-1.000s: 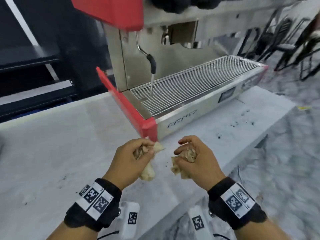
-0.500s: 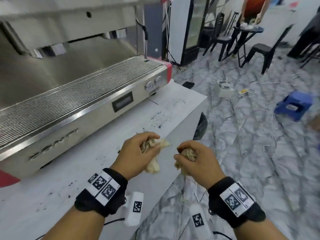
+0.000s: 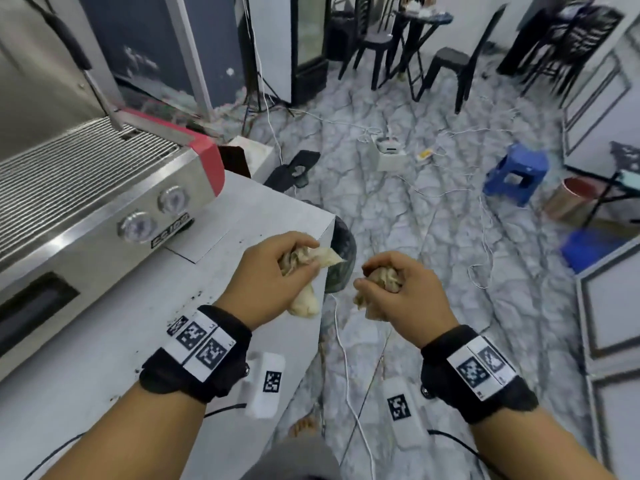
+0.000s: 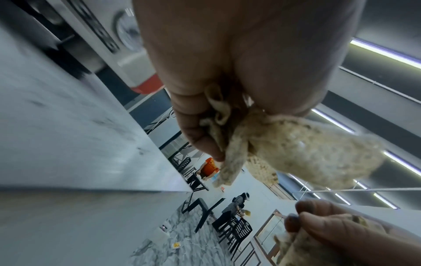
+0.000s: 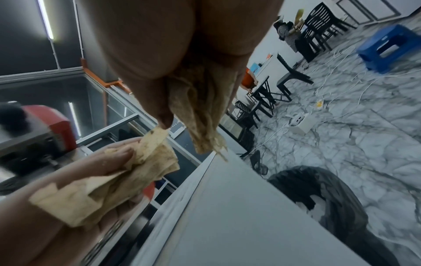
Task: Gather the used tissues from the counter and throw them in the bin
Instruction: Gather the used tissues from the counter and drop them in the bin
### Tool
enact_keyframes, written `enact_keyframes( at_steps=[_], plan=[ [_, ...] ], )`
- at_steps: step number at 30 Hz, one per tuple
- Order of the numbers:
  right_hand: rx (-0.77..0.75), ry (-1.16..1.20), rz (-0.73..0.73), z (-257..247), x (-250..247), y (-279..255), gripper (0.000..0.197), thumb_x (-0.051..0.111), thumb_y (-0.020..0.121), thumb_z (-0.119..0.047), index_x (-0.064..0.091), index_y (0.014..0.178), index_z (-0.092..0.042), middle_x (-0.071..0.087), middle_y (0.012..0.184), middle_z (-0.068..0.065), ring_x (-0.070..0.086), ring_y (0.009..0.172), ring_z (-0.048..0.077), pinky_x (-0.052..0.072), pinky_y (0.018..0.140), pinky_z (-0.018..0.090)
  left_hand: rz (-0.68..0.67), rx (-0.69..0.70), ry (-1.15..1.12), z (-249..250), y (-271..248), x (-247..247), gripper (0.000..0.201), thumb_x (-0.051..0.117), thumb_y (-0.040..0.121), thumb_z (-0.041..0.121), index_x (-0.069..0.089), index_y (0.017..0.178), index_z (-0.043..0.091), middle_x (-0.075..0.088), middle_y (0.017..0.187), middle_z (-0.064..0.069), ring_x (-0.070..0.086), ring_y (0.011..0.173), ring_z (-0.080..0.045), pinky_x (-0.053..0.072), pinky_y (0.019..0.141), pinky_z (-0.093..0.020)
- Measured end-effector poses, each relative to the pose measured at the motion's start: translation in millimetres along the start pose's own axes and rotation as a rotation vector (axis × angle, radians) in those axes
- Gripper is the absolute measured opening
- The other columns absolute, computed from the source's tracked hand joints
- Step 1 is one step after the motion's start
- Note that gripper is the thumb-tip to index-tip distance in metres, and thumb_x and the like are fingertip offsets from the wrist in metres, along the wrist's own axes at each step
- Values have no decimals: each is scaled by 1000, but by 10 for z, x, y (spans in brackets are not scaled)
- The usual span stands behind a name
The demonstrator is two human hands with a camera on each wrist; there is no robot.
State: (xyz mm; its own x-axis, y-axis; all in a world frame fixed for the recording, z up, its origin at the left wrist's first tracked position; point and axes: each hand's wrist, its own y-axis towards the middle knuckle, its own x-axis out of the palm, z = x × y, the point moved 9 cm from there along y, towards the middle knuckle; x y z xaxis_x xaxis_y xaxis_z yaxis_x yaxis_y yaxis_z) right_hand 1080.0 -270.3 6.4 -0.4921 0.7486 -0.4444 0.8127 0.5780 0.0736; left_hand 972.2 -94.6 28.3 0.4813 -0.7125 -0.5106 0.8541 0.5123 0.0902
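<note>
My left hand (image 3: 273,271) grips a wad of crumpled, brown-stained tissues (image 3: 304,303) above the right end of the white counter (image 3: 104,341). In the left wrist view the tissues (image 4: 296,153) bulge out past the curled fingers. My right hand (image 3: 398,289) grips a second wad of used tissues (image 3: 384,277), held past the counter's edge above the floor; the right wrist view shows this wad (image 5: 202,117) hanging from the fist. A dark round bin (image 3: 343,261) with a black liner stands on the floor just beyond the counter's corner, largely hidden in the head view; the bin (image 5: 330,203) is plainer from the right wrist.
A steel and red espresso machine (image 3: 86,188) fills the counter's left. White cables (image 3: 346,341) trail over the marble floor. A blue stool (image 3: 516,174), a copper-coloured bucket (image 3: 568,199), black chairs (image 3: 450,71) and a table stand farther off. My bare foot (image 3: 304,426) is below.
My view has swung right, from the espresso machine's left end to its right end and the open floor. Both hands kept their tissues and moved along the counter; the bin has come into sight.
</note>
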Motion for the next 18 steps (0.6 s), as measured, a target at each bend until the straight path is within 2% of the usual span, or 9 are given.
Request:
enact_keyframes(
  at_steps=[6,8,10,13,15,18],
  plan=[
    [35,-14,104,94,-405,1079,14,81,79,-17,69,87,-18,70,84,-6,67,75,8,56,66,20,-32,27,-9,143,1212,171,18,69,81,25,67,99,29,67,95,18,58,85,13,39,70,6],
    [62,31,111,128,-453,1364,15,81,80,-16,69,88,-15,69,85,-6,67,76,9,56,66,18,-33,25,5,172,1547,195,19,69,82,25,67,100,29,66,93,16,57,80,12,41,67,2],
    [72,92,115,179,-471,1657,14,81,79,-14,69,86,-14,70,86,-2,68,78,14,58,67,21,-15,14,18,164,1857,208,18,67,82,27,66,100,29,64,89,16,57,79,8,42,70,-8],
    [111,143,94,354,-429,2133,11,80,81,-14,69,85,-14,70,84,-1,69,76,16,59,68,26,12,7,10,133,2293,262,14,62,86,27,66,99,28,66,102,10,59,93,-7,47,81,-23],
    [119,151,48,527,-365,2528,10,79,81,-16,69,84,-15,71,85,2,69,78,19,59,69,29,42,0,35,88,2622,322,14,61,87,26,66,100,26,65,105,8,57,94,-10,44,80,-23],
    [124,147,-36,847,-209,3165,10,78,82,-19,69,85,-16,71,88,8,69,80,24,59,70,33,88,-37,101,0,3143,399,16,63,86,28,65,102,27,64,98,9,55,87,-10,41,71,-20]
  ],
)
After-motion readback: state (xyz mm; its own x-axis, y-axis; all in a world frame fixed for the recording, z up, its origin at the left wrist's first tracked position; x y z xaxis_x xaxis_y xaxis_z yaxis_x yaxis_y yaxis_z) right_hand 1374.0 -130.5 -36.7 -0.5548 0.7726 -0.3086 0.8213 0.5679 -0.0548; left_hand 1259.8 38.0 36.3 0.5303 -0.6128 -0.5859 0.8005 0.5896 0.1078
